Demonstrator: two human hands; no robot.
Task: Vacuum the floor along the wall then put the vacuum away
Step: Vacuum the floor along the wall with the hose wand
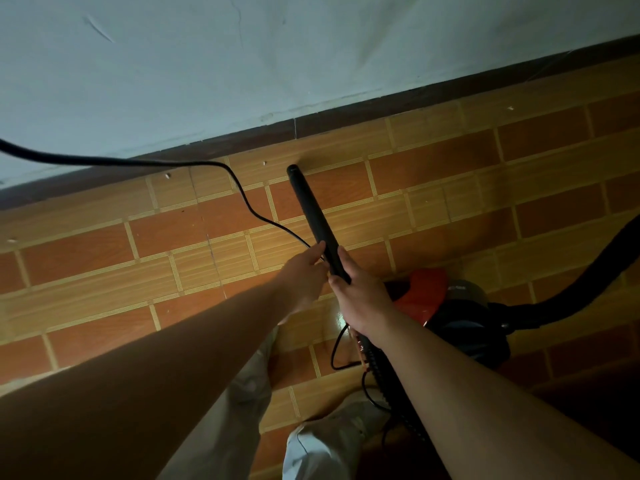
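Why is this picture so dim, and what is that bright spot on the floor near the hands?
Head view: low light, darkest at the lower right corner; a small glare patch sits on the glossy orange-brown tiled floor beside the right hand, which grips the black vacuum tube; the wide lens stretches the forearms at the bottom.

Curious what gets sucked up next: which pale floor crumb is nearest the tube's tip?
The crumb just left of the tip of the tube; the others lie much farther off.
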